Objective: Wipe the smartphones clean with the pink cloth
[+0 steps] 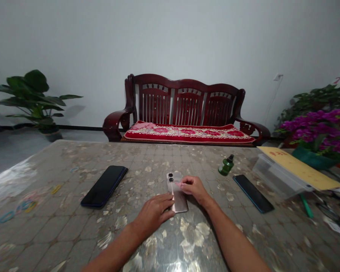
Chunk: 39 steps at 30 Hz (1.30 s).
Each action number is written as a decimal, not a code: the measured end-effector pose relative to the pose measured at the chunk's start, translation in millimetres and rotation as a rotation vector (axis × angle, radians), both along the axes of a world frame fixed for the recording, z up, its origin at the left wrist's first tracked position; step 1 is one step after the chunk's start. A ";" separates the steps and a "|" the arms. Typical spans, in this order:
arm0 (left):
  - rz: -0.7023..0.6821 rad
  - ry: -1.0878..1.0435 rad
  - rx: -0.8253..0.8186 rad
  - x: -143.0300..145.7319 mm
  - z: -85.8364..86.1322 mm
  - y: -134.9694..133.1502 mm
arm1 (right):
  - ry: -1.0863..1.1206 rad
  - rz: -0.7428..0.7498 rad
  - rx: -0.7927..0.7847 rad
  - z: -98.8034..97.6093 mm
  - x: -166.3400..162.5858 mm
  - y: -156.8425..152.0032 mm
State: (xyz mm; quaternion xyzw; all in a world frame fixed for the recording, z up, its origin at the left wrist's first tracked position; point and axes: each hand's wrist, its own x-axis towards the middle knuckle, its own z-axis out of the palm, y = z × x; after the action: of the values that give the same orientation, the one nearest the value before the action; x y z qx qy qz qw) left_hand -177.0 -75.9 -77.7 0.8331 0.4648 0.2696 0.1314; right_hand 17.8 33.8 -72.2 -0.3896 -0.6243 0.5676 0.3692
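A pale pinkish-silver smartphone (180,204) lies back up on the table in front of me, its two round camera lenses at the far left corner. My left hand (155,209) grips its left edge near the bottom, fingertips on the back and thumb by the lower corner. Over the phone's right side, my right hand (194,187) pinches a small thin pink thing (177,183) against the back cover, below the lenses. It is too small to make out what the pink thing is.
Left of my hands lies a dark phone (104,187); on the right are another dark phone (253,193), a green spray bottle (226,165) and a clear plastic box (280,177) under yellow card (297,166). Coloured bands (25,206) lie far left. A wooden bench (187,102) stands beyond the table.
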 end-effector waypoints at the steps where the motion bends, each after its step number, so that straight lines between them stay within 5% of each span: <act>1: -0.009 -0.015 -0.022 -1.1 2.2 1.3 | 0.085 -0.055 -0.061 -2.1 0.3 1.0; 5: 0.004 -0.005 -0.067 -10.7 10.3 18.4 | 0.283 -0.236 -0.159 -5.7 1.9 4.9; 11: -0.076 0.342 -0.063 -23.8 30.3 73.4 | 0.340 -0.285 -0.167 -7.9 1.2 7.9; 20: -0.175 0.665 -0.186 14.8 57.0 119.9 | 0.510 -0.399 -0.229 -15.8 5.5 22.4; 30: 0.114 0.721 -0.403 -20.0 67.2 116.2 | 0.540 -0.399 -0.238 -16.2 9.4 26.7; 39: 0.406 0.535 -0.254 -25.3 39.3 60.9 | 0.258 -0.330 -0.063 -16.3 0.7 12.0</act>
State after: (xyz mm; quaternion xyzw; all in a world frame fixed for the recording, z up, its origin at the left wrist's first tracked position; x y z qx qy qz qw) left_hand -202.3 -15.0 -38.4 0.7419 0.6686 0.0027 0.0513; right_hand 18.5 45.8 -88.5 -0.4220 -0.4816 0.5639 0.5216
